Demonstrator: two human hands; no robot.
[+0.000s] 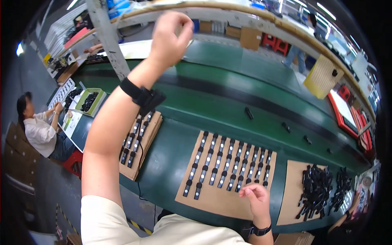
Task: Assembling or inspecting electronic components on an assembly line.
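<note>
My left hand (171, 38) is raised high over the green work surface, beside the overhead rail. Its fingers are curled in toward the thumb, and whatever they hold, if anything, is hidden. My right hand (257, 198) hovers at the lower right of a brown cardboard sheet (220, 204), its thumb and fingertips pinched together. Nothing can be made out between them. On that sheet small black microphone-shaped devices (214, 173) lie in several slanting columns, each with a rounded dark head and a pale round spot. The right hand is nearest the lower ends of the right-hand columns.
A heap of similar devices (314, 190) lies on cardboard at right, beside another pile (341, 190). Stacked cardboard (153, 136) at left carries more. A few lie along the green belt (216, 96). A metal post (107, 36) and bamboo rail (261, 14) cross above. A co-worker (41, 126) sits left.
</note>
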